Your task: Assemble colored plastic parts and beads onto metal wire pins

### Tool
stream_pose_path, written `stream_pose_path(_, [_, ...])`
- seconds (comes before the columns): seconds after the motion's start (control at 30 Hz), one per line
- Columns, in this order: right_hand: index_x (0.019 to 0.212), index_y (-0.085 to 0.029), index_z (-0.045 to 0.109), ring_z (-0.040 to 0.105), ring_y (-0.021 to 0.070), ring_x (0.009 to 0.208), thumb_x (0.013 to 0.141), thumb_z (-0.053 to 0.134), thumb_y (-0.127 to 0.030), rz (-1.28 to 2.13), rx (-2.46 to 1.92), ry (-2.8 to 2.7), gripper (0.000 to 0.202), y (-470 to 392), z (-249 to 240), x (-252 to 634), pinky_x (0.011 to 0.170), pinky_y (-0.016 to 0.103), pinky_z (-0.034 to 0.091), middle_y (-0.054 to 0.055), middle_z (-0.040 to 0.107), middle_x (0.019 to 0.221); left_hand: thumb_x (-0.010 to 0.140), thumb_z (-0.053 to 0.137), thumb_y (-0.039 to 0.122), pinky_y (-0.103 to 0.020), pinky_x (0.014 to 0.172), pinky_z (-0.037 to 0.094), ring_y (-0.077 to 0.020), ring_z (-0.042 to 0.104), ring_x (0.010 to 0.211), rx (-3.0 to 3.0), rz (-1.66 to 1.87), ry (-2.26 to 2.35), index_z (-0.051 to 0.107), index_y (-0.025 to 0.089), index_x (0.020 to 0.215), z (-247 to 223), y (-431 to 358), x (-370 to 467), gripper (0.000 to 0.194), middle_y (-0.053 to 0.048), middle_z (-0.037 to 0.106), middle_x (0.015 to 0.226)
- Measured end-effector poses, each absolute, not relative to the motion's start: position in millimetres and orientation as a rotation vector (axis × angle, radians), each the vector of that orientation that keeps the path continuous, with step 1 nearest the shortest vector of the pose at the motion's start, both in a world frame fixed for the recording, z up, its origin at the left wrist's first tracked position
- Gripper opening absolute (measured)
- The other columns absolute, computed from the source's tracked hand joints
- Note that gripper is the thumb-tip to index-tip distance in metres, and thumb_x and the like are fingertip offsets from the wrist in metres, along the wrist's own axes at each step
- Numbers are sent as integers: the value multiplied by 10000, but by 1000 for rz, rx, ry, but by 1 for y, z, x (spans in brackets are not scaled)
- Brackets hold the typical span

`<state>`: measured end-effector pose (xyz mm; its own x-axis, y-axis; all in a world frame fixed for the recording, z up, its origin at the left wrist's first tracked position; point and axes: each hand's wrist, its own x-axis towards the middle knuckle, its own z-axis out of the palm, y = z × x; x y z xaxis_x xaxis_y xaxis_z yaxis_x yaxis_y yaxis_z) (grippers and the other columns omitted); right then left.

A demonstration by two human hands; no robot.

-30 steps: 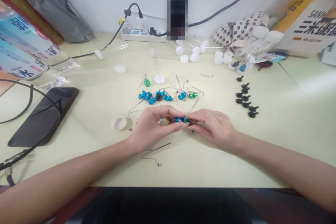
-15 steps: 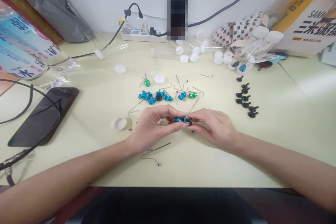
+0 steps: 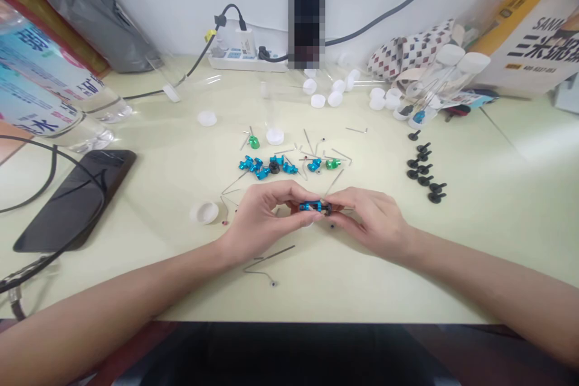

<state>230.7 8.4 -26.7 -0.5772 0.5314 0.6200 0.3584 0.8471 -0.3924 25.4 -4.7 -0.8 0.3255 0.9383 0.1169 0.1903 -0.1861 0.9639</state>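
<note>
Between thumb and fingers, my left hand (image 3: 260, 217) grips a small blue metal clamp body (image 3: 310, 206). My right hand (image 3: 373, 217) is closed on a black thumbscrew (image 3: 327, 209) at the clamp's right end; its shank appears to be in the clamp. Beyond my hands lie several blue metal parts (image 3: 263, 172), a black piece (image 3: 274, 167) and two green parts (image 3: 333, 164), (image 3: 254, 142). Thin bent metal rods (image 3: 257, 271) are scattered around them. Several loose black thumbscrews (image 3: 424, 180) form a line to the right.
A phone (image 3: 76, 199) and cables lie at the left, with water bottles (image 3: 54, 84) behind. White caps (image 3: 318, 101), a power strip (image 3: 244, 61) and clear tubes holding rods (image 3: 436, 87) stand along the back. An open white cap (image 3: 207, 213) sits beside my left hand.
Almost nothing differs. The thumbscrew has shifted or turned very slightly in my right fingers; both hands stay in place around the clamp.
</note>
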Motion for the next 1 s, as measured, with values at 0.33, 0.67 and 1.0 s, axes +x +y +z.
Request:
stream_pose_path(0.33, [1019,-148,543,643,136,719,884,538,-211,271,-646,-2267,149,9,-23,232,633,236,523,49,688,833,721,721,188,-290,673,517,-170,645,744,1628,969,1028,714,185,875,-3,-4,24,154,-45,709,817])
stream_pose_path(0.67, [1050,-164,547,649,137,753,865,576,-267,268,-692,-2250,215,9,-27,232,659,240,528,39,687,869,716,726,200,-298,674,530,-174,651,731,1608,979,1038,712,175,862,-3,-4,25,149,-49,711,807])
stream_pose_path(1.0, [1019,-157,556,652,134,748,873,555,-238,271,-668,-2253,167,9,-27,232,660,230,525,35,691,852,728,716,202,-293,660,520,-173,644,738,1624,970,1035,708,173,871,-2,-5,25,146,-52,708,814])
